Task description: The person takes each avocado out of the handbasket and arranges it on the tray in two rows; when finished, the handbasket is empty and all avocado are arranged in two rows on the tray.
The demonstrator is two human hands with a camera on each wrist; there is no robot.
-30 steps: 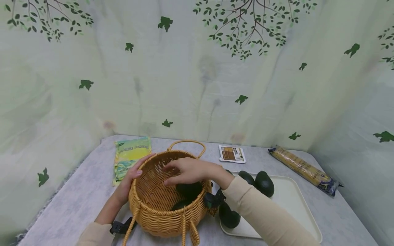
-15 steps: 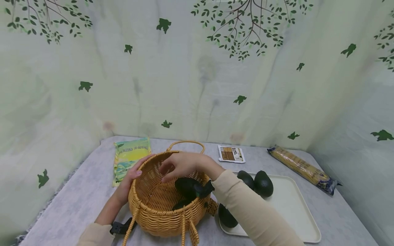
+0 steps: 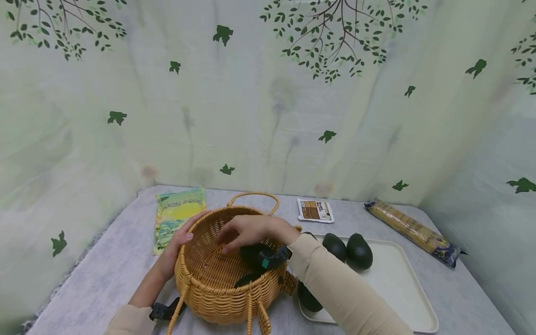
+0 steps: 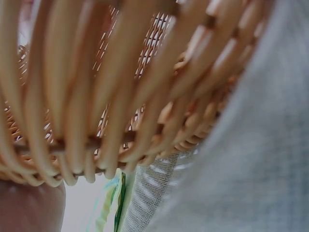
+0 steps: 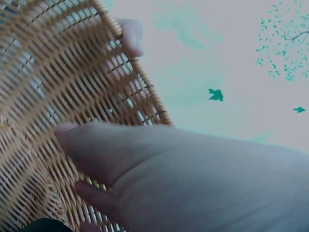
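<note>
A round wicker basket [image 3: 222, 302] stands in the middle of the table, tilted toward me in the head view. My left hand [image 3: 175, 246] grips its left rim, thumb over the edge and fingers on the outside. Inside the mouth hovers my right hand [image 3: 247, 232], fingers loosely bent with nothing between them. Below that hand lies a dark avocado [image 3: 249, 253], with another avocado [image 3: 247, 279] near the front wall. In the right wrist view the thumb and fingertips show against bare weave, and a dark avocado [image 5: 46, 226] peeks in at the bottom edge.
Right of the basket sits a cream tray [image 3: 393, 284] bearing several avocados [image 3: 359, 251], partly behind my right sleeve. At the back are a green-yellow packet [image 3: 180, 209], a small white-brown packet [image 3: 316, 210] and a long golden noodle-like package [image 3: 414, 230].
My right hand rises a little and shifts left over the avocados, then dips lower into the basket. The left hand stays on the rim.
</note>
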